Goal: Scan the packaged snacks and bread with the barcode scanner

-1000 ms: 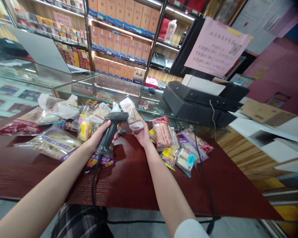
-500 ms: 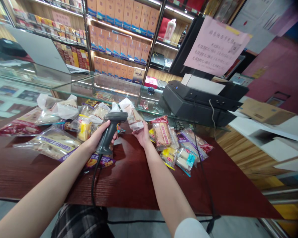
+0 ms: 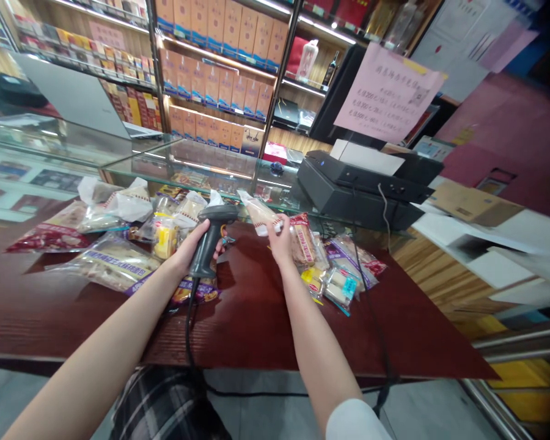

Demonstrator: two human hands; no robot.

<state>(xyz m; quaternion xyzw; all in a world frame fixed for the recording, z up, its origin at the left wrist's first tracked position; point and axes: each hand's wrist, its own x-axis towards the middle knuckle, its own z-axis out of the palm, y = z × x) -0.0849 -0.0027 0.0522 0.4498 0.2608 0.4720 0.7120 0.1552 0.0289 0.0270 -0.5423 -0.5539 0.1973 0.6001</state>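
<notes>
My left hand [image 3: 193, 249] is wrapped round the handle of a black barcode scanner [image 3: 206, 247], its head level above the table and pointing right. In my right hand [image 3: 280, 239] is a white paper-wrapped sandwich [image 3: 259, 215], pinched at its lower end and tilted up to the left. Just beyond that hand lies a clear bread pack with a red top [image 3: 303, 241]. Below it are a yellow-labelled snack pack [image 3: 314, 280] and a blue-labelled one [image 3: 342, 287]. Left of the scanner, a large clear bread bag [image 3: 107, 263] and a yellow snack pack [image 3: 165, 237] lie among several wrapped foods.
The dark red table [image 3: 252, 330] borders a glass display counter [image 3: 220, 165]. A black printer-like machine [image 3: 362, 189] stands at the back right, and a laptop [image 3: 80, 98] at the back left. The scanner's cable [image 3: 190, 324] hangs over the front edge.
My right hand has moved right with the paper-wrapped sandwich, away from the scanner and towards the right-hand packs. My left hand still holds the scanner. The view has shifted slightly.
</notes>
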